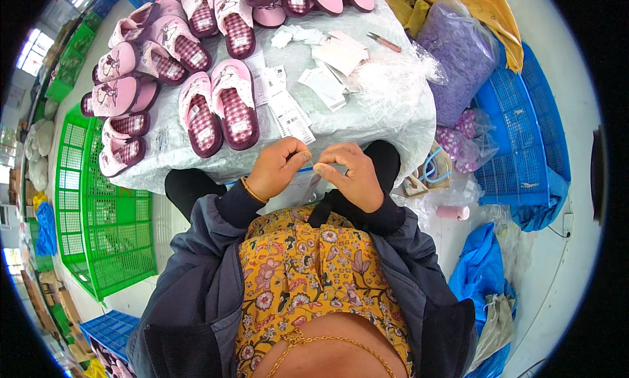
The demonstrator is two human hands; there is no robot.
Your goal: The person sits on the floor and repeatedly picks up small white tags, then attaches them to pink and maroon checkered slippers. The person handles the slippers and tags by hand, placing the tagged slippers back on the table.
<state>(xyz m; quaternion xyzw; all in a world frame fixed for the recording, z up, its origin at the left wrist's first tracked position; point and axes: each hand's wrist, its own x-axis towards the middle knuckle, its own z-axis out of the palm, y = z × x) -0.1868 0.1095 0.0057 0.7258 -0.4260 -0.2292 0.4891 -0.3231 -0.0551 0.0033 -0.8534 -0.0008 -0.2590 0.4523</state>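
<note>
My left hand (274, 170) and my right hand (354, 175) are close together over my lap, just off the table's near edge. Thumb and forefinger are pinched on each, and anything between them is too thin to make out. Under them lies what looks like clear plastic film (288, 193) with a bluish edge. Beyond my left hand, a pair of pink slippers, the left slipper (202, 123) and the right slipper (237, 118), lies with checked maroon insoles facing up. Printed paper labels (290, 119) overlap beside them.
More pink slippers (175, 40) crowd the table's far left. White paper slips (325, 86), a red-handled snipping tool (384, 42) and crumpled plastic (393, 76) lie right. Green crates (108, 230) stand left; blue baskets (514, 139) and a bag of purple fluffy material (455, 47) stand right.
</note>
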